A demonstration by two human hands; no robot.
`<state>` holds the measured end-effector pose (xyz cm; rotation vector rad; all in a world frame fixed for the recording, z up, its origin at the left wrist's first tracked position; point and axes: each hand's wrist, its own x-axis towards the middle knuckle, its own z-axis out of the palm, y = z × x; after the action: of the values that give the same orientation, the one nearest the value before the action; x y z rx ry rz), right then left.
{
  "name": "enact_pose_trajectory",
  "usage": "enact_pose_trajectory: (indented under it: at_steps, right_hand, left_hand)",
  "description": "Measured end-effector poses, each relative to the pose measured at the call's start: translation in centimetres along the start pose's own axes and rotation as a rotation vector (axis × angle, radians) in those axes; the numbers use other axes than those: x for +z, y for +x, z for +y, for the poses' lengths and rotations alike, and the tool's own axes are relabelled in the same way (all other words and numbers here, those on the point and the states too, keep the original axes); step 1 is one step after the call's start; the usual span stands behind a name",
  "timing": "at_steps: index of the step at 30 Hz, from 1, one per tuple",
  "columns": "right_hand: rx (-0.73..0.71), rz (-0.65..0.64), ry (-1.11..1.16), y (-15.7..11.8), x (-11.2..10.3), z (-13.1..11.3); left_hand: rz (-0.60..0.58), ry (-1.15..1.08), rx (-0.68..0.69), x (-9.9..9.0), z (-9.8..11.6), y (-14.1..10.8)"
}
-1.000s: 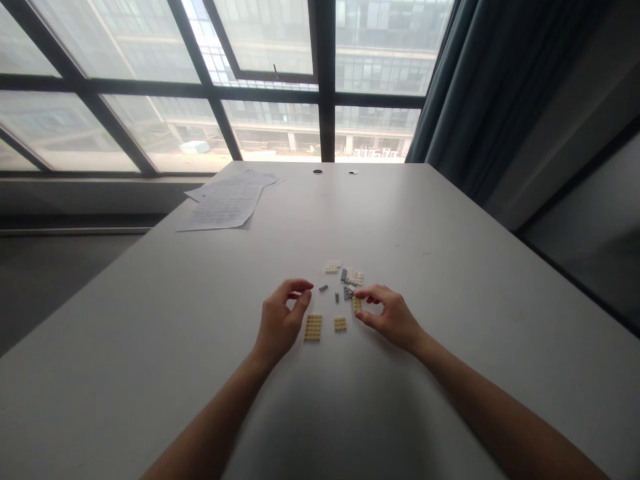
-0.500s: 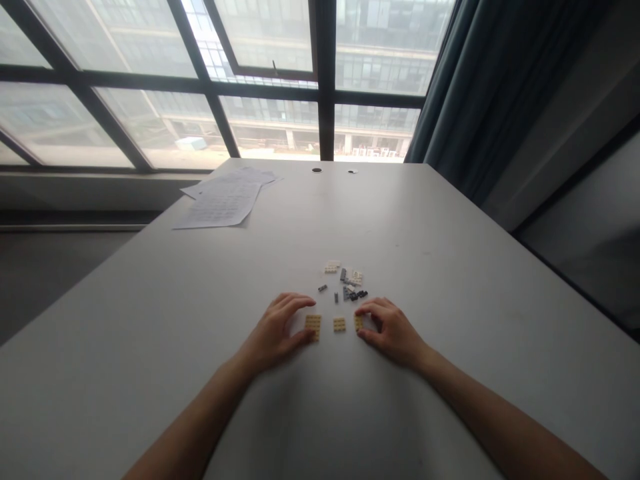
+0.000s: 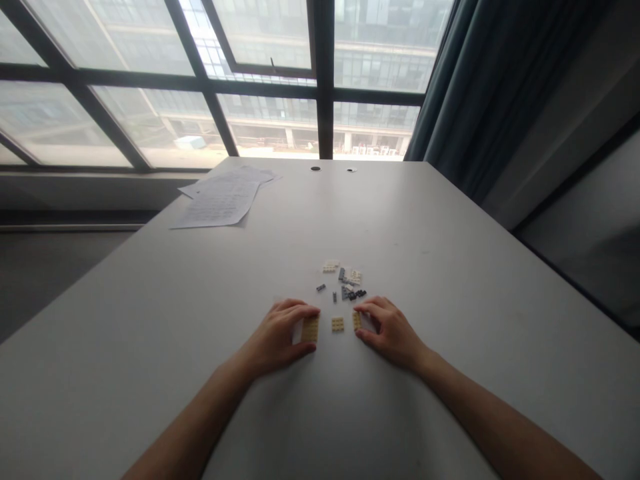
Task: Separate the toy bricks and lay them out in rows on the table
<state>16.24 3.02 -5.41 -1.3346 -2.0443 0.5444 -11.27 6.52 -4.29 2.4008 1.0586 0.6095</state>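
Note:
A large tan studded building plate [image 3: 310,329] lies on the white table between the thumb and fingers of my left hand [image 3: 280,333], which is closed on its far and near edges. On the other side, my right hand [image 3: 393,330] pinches a narrow tan building plate [image 3: 357,321] between thumb and fingertips. Between the two hands sits a small, nearly square tan plate [image 3: 338,324], touched by neither. Just beyond it lie a short grey piece [image 3: 335,297] and another dark grey piece [image 3: 321,288].
Farther out is a loose pile of white [image 3: 330,267], grey [image 3: 345,292] and black bricks [image 3: 357,295]. Printed paper sheets [image 3: 220,203] lie at the table's far left. Two round cable holes [image 3: 315,169] are near the far edge, before the window.
My left fingers have come down from above the large tan plate and closed on its far edge. My right hand keeps its pinch, almost unmoved.

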Motion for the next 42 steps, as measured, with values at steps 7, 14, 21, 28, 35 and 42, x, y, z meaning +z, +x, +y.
enact_pose_trajectory:
  at_steps: [7, 14, 21, 28, 35, 42]
  right_hand:
    - [0.017, -0.009, -0.009, 0.0, 0.0, -0.1]
    - [0.029, -0.018, -0.018, -0.1, -0.1, -0.2]
    - [0.025, -0.021, -0.013, -0.1, -0.1, -0.2]
    - [0.032, -0.035, -0.026, 0.0, -0.1, -0.4]
    - [0.037, -0.004, 0.028, -0.1, -0.1, -0.8]
    - [0.05, 0.1, 0.072, -0.3, 0.3, -0.6]
  left_hand:
    - [-0.013, 0.005, 0.012, 0.3, -0.1, 0.1]
    - [-0.013, 0.001, 0.023, 0.5, -0.1, 0.1]
    - [-0.006, 0.025, 0.043, 0.5, 0.3, 0.2]
    - [-0.016, 0.047, 0.073, 0.5, 0.2, 0.0]
    - [0.116, 0.115, 0.032, -0.1, 1.4, 2.8]
    - [0.063, 0.266, 0.037, 1.4, 1.5, 10.3]
